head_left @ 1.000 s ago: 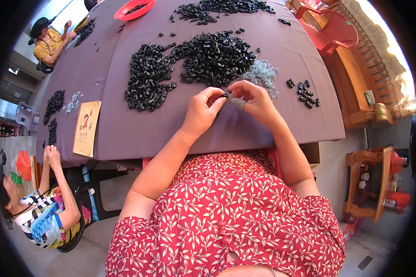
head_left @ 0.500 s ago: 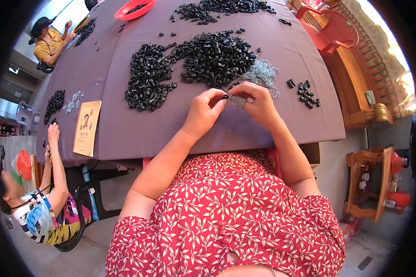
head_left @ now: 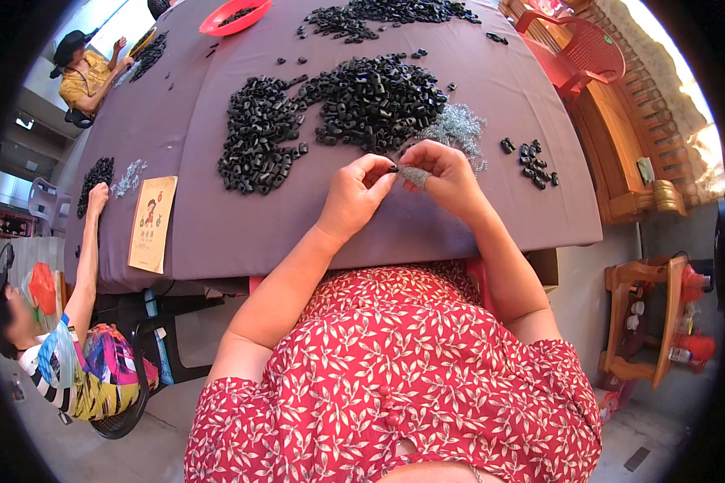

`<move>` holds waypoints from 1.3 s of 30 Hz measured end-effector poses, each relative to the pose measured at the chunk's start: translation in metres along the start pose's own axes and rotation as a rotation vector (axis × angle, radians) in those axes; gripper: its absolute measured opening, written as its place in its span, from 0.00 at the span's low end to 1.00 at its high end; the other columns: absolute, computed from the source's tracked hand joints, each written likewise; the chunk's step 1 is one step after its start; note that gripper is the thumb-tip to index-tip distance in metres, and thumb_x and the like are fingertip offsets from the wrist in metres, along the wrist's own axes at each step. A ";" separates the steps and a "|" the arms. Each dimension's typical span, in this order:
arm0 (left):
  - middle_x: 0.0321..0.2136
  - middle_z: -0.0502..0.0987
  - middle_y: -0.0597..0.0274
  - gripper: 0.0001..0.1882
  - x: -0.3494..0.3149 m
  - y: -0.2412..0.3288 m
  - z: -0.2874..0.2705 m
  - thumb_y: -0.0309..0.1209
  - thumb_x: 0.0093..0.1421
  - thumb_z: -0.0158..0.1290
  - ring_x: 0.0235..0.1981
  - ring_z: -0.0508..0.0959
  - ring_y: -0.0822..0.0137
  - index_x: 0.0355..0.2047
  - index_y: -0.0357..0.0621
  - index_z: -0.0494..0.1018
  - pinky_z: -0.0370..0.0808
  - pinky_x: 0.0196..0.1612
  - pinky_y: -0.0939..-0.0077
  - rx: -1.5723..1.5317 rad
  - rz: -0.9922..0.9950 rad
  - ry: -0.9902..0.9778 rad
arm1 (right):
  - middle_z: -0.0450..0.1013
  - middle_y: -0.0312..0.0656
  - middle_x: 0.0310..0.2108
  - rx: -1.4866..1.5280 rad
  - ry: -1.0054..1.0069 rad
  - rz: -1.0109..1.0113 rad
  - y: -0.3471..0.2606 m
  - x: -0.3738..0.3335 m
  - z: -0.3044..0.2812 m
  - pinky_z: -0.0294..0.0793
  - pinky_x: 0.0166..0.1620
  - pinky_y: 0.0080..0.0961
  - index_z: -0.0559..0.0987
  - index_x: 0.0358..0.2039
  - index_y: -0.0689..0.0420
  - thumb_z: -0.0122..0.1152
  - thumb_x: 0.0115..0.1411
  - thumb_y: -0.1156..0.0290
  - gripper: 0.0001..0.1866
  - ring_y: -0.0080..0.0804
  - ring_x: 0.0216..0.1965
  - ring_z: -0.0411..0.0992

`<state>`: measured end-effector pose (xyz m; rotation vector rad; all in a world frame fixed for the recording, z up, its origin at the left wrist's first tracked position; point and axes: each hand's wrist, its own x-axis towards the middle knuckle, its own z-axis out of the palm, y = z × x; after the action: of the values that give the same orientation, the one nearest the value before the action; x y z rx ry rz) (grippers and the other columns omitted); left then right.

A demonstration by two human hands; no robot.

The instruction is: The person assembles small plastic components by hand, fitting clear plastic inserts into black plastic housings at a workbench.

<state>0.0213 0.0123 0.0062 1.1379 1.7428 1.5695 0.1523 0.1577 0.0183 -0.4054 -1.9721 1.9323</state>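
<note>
My left hand [head_left: 354, 193] pinches a small black plastic piece [head_left: 393, 169] between thumb and forefinger. Close by its tip is my right hand [head_left: 451, 179], its fingers bent together and a grey wrap [head_left: 415, 175] on one of them. Whatever the right fingers grip is too small or hidden to name. Just beyond both hands lies a big heap of black plastic pieces [head_left: 379, 101]. A pile of small clear bits [head_left: 457, 127] sits against that heap's right side, and another batch of black pieces [head_left: 258, 137] spreads to the left.
A purple-grey cloth covers the table [head_left: 338, 249]. Several black pieces [head_left: 536, 163] lie to the right. A booklet [head_left: 151, 225] rests at the left, near a co-worker's hand [head_left: 98, 196]. Farther off are a red bowl [head_left: 235, 18], another person [head_left: 93, 76] and a red chair [head_left: 576, 52].
My right fingers have shifted, and the grey-wrapped one now stretches toward the black piece. My left hand stays put. The co-worker at the left has reached out to a black pile.
</note>
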 end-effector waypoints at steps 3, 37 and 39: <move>0.31 0.80 0.69 0.08 0.000 -0.003 0.002 0.25 0.61 0.58 0.32 0.77 0.79 0.41 0.38 0.78 0.75 0.37 0.83 0.096 0.042 0.017 | 0.76 0.35 0.34 -0.002 -0.015 -0.067 0.005 0.000 -0.003 0.75 0.39 0.18 0.78 0.40 0.63 0.61 0.58 0.83 0.08 0.19 0.35 0.74; 0.31 0.81 0.67 0.07 0.014 -0.015 -0.011 0.26 0.62 0.57 0.31 0.76 0.80 0.41 0.38 0.78 0.74 0.37 0.83 -0.334 0.018 0.304 | 0.73 0.47 0.33 -0.887 -0.228 -0.306 -0.011 0.001 0.039 0.74 0.41 0.39 0.79 0.37 0.60 0.61 0.51 0.79 0.11 0.47 0.36 0.75; 0.32 0.81 0.65 0.07 0.015 -0.016 -0.012 0.26 0.63 0.56 0.31 0.76 0.79 0.41 0.38 0.77 0.74 0.36 0.84 -0.420 -0.021 0.295 | 0.73 0.48 0.35 -0.997 -0.224 -0.267 -0.015 0.002 0.045 0.74 0.42 0.43 0.78 0.38 0.59 0.63 0.52 0.76 0.11 0.52 0.38 0.74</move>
<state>-0.0001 0.0187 -0.0049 0.7084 1.4821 2.0481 0.1317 0.1172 0.0327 -0.1342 -2.8527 0.7439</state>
